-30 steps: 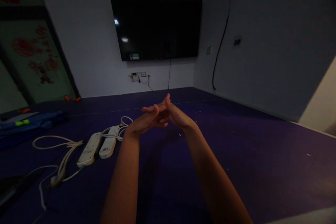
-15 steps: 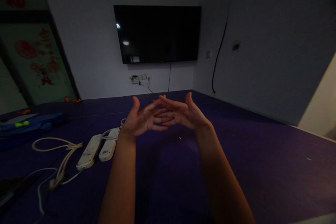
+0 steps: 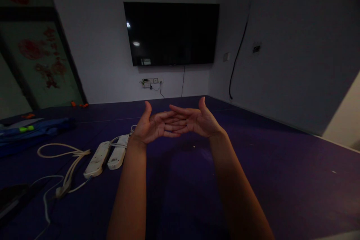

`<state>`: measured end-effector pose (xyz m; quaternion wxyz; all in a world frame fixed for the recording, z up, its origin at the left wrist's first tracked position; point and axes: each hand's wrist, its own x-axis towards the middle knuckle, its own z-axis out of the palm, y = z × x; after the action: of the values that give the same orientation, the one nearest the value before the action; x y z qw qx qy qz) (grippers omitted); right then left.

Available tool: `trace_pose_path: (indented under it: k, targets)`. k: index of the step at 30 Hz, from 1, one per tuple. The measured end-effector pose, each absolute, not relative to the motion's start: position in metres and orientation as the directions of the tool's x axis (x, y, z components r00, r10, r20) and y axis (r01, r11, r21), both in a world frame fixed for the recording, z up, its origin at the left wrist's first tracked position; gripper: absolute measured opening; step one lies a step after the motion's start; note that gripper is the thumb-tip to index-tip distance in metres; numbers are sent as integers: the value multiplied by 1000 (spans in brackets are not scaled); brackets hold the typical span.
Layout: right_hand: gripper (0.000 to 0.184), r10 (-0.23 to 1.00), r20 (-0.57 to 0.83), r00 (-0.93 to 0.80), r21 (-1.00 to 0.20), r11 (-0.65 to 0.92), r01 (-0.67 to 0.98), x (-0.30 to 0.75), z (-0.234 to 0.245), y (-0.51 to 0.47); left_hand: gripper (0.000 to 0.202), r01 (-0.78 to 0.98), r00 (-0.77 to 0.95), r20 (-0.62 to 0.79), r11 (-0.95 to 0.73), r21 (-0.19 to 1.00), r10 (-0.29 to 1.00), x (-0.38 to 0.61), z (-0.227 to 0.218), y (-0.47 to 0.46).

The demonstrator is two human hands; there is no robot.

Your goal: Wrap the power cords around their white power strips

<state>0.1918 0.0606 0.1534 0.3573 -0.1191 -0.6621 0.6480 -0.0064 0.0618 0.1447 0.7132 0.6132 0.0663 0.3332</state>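
Both arms reach forward over the purple floor [image 3: 180, 191]. My left hand [image 3: 153, 125] has its palm turned up and inward, thumb raised and fingers stretched toward the right. Opposite it, my right hand [image 3: 198, 122] mirrors the pose, its thumb also up. The fingers of the two hands overlap and touch in the middle; whether they interlace fully I cannot tell. Neither palm holds an object. Close by my left forearm lie two white power strips, one nearer [image 3: 117, 153] and one farther left [image 3: 98, 159].
A pale looped cable [image 3: 74, 165] lies left of the strips. Blue cloth [image 3: 42, 129] and small orange pieces [image 3: 84, 105] are farther left. A black television [image 3: 173, 33] hangs on the far wall above sockets [image 3: 153, 81]. A dark cable [image 3: 239, 52] hangs at right.
The overlapped fingers have flattened from a peaked shape to a more level one, with the palms turned further up. The view has shifted slightly.
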Motion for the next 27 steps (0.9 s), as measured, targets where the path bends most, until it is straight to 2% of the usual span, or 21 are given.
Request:
trace_pose_path:
  k: [15, 21, 27]
  targets:
    - [101, 620, 312, -720, -946, 130, -297, 189, 148, 66, 98, -326, 769, 268, -5, 945, 580, -9, 143, 66]
    - [95, 617, 283, -734, -957, 137, -254, 184, 146, 70, 94, -307, 762, 249, -6, 952, 598, -14, 141, 68]
    - [87, 673, 268, -690, -963, 184, -195, 178, 144, 73, 84, -259, 723, 238, -65, 964, 649, -18, 138, 73]
